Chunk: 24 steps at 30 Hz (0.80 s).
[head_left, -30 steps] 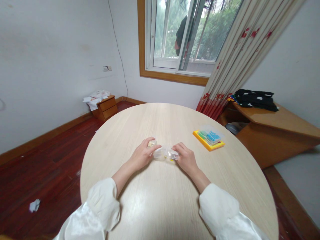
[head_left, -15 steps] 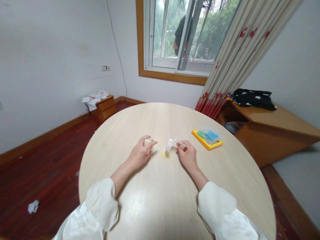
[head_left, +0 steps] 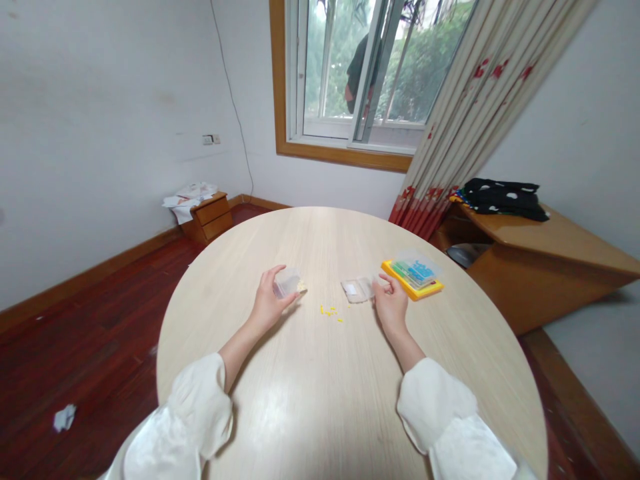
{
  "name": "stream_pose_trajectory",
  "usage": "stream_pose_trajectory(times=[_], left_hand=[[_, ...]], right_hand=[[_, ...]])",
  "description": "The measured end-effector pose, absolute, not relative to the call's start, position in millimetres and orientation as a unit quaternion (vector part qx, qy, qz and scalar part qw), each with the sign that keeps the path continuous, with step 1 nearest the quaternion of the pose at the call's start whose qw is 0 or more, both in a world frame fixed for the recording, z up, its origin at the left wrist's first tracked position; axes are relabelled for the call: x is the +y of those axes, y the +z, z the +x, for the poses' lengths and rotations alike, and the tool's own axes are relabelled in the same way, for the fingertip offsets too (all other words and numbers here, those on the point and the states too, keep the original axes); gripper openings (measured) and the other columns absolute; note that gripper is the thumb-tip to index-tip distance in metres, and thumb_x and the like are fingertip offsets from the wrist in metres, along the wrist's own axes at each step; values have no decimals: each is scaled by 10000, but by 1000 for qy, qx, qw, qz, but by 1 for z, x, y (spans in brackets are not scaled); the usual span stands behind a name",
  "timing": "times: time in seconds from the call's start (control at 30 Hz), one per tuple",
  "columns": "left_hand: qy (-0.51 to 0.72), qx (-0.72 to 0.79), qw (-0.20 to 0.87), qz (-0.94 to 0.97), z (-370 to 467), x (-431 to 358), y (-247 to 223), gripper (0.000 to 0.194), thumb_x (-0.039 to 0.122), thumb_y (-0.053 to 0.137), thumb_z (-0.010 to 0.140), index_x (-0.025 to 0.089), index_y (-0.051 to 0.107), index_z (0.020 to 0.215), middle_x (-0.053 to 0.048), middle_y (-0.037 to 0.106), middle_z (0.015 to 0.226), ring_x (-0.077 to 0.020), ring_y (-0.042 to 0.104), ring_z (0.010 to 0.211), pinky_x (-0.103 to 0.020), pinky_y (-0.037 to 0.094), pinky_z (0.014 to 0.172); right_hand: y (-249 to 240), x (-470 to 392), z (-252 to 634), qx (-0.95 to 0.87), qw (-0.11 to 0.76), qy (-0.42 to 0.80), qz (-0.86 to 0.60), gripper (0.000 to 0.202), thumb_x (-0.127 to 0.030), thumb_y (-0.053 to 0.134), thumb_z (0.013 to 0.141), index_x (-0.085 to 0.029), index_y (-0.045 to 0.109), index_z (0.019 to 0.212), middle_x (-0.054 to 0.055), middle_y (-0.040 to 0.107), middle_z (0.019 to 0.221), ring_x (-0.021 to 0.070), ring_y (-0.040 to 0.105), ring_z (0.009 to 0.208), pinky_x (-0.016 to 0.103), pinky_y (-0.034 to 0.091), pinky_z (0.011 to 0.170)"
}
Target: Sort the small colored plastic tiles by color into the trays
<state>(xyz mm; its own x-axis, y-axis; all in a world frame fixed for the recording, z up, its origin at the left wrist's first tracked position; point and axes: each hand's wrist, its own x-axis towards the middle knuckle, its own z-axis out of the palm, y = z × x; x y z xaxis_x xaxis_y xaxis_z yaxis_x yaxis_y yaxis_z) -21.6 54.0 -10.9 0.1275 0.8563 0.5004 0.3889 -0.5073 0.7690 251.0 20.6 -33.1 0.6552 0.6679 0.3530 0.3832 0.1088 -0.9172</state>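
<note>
My left hand (head_left: 271,297) is closed round a small clear plastic box (head_left: 286,283), which is tilted to the right with small pale pieces at its lower edge. On the right, my right hand (head_left: 391,303) pinches the edge of a clear plastic bag (head_left: 356,291) with a white label, lying low over the table. Between the hands, several tiny yellow pieces (head_left: 329,311) lie scattered on the tabletop.
The round wooden table (head_left: 310,413) spreads under both arms. Close behind my right hand lies a yellow tray (head_left: 424,292) with clear packets (head_left: 416,269) on top. A cabinet (head_left: 545,260) stands beyond the table's right edge.
My right hand has moved right with the bag, which now lies flatter, away from the yellow pieces. My left hand has shifted left and the box in it has turned.
</note>
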Motion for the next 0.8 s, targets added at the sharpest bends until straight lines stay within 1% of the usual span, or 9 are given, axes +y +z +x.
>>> stream_pose_trajectory(times=[0.13, 0.27, 0.37, 0.47, 0.53, 0.6, 0.67, 0.7, 0.8], left_hand=[[500, 451, 343, 655, -21, 56, -11, 596, 196, 738, 629, 204, 459, 1155, -85, 521, 1145, -205, 557, 1015, -399, 458, 896], [502, 448, 434, 599, -19, 56, -10, 642, 185, 735, 607, 192, 424, 1170, -85, 528, 1118, -169, 604, 899, -326, 527, 767], [504, 439, 467, 580, -19, 56, -11, 628, 185, 717, 627, 199, 412, 1176, -82, 530, 1127, -159, 620, 884, -302, 546, 727], [511, 421, 479, 576, -19, 55, -12, 650, 200, 719, 633, 210, 403, 1201, -79, 543, 1126, -160, 626, 899, -321, 547, 763], [512, 398, 504, 570, -18, 55, -11, 710, 221, 730, 625, 209, 380, 1242, -88, 551, 1129, -168, 626, 918, -340, 541, 789], [503, 378, 540, 559, -17, 53, -9, 765, 241, 747, 607, 194, 368, 1269, -101, 565, 1128, -179, 625, 932, -355, 537, 802], [489, 366, 572, 548, -16, 51, -8, 776, 251, 770, 578, 166, 401, 1255, -113, 585, 1123, -191, 623, 947, -363, 528, 820], [483, 362, 584, 544, -14, 49, -7, 763, 254, 782, 561, 151, 432, 1232, -118, 595, 1120, -197, 622, 952, -366, 522, 829], [466, 341, 615, 536, -10, 43, -6, 696, 274, 807, 530, 120, 518, 1143, -122, 629, 1081, -209, 628, 931, -369, 512, 831]], right_hand=[[-28, 18, 244, -388, 659, 168, -622, 525, -451, 651, 675, -136, 540, 1080, -85, 462, 565, 117, 518, 431, 237, 416, 426], [-22, 16, 233, -404, 682, 218, -569, 550, -425, 667, 671, -172, 486, 1124, -61, 488, 682, 138, 603, 551, 247, 481, 466], [-22, 16, 230, -416, 687, 212, -557, 506, -373, 653, 692, -181, 480, 1127, -42, 494, 737, 133, 603, 610, 254, 503, 509], [-20, 13, 231, -443, 678, 115, -576, 346, -317, 584, 756, -168, 521, 1062, -22, 508, 735, 126, 567, 641, 244, 491, 544], [-16, 8, 229, -495, 650, 28, -576, 228, -280, 525, 805, -165, 558, 999, 7, 538, 747, 138, 555, 672, 272, 499, 598], [-10, 0, 220, -579, 605, -25, -546, 194, -254, 494, 836, -177, 583, 992, 46, 582, 804, 163, 568, 723, 324, 515, 667], [-5, -8, 207, -668, 553, -34, -496, 249, -248, 502, 848, -197, 581, 1078, 84, 620, 913, 196, 597, 834, 377, 522, 759], [-4, -11, 199, -707, 525, -26, -473, 306, -254, 512, 851, -203, 560, 1149, 108, 623, 1014, 215, 595, 948, 405, 511, 833], [-6, -17, 179, -779, 446, -3, -440, 468, -315, 528, 860, -199, 465, 1309, 147, 552, 1258, 258, 468, 1231, 465, 437, 988]])
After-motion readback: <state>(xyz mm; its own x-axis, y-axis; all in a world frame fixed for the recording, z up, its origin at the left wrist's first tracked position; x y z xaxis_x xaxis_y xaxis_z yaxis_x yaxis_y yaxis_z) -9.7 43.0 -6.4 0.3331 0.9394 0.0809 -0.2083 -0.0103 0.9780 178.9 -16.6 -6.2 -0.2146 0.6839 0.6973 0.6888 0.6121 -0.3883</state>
